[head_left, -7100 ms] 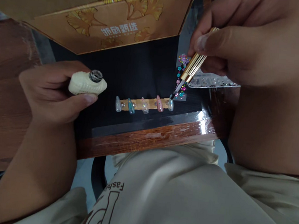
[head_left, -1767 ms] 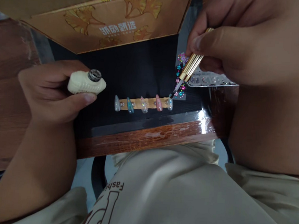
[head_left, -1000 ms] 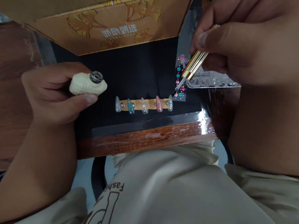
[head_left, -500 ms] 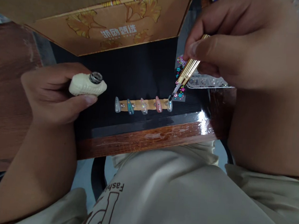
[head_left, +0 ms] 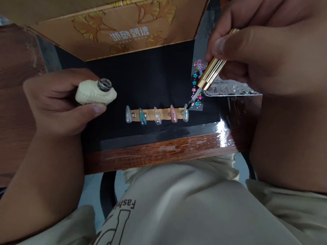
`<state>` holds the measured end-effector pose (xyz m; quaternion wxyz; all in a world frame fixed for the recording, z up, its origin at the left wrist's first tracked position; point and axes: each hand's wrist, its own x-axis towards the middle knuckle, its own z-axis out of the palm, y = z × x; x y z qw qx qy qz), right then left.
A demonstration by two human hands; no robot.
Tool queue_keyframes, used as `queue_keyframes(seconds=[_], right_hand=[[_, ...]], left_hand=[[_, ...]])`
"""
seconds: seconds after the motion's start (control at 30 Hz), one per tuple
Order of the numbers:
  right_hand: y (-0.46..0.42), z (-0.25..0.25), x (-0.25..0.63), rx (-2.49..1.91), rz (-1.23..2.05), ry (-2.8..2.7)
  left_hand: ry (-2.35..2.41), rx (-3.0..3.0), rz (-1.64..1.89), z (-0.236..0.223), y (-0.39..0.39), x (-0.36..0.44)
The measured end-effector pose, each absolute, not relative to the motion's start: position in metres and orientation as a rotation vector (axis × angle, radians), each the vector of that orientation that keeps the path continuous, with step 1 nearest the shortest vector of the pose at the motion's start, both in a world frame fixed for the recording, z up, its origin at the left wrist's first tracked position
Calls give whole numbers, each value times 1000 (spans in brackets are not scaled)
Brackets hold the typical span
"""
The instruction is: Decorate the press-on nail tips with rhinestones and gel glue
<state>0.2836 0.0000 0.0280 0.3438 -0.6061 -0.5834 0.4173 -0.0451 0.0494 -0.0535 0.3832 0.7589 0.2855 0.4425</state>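
Note:
My right hand grips a gold-handled brush with its fine tip just above the rightmost false nail. Several false nails in pale, teal and pink tones sit in a row on a tan strip on the black mat. My left hand holds a cream ribbed bottle, uncapped, its open neck pointing up, to the left of the strip.
A sheet of coloured gem stickers and a clear tray of rhinestones lie beside the brush. An orange box with leaf print stands behind the mat. The wooden table edge runs in front, above my beige clothing.
The brush dipped onto the rightmost nail half a second ago; now my right hand has risen slightly and the tip sits just off its upper end. My left hand stays still.

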Motion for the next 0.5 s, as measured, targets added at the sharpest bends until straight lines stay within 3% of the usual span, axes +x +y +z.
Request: queue_keyframes(seconds=[0.5], right_hand=[[-1, 28, 282, -1623, 1010, -1529]], left_hand=[[744, 1906, 1119, -46, 44, -37]])
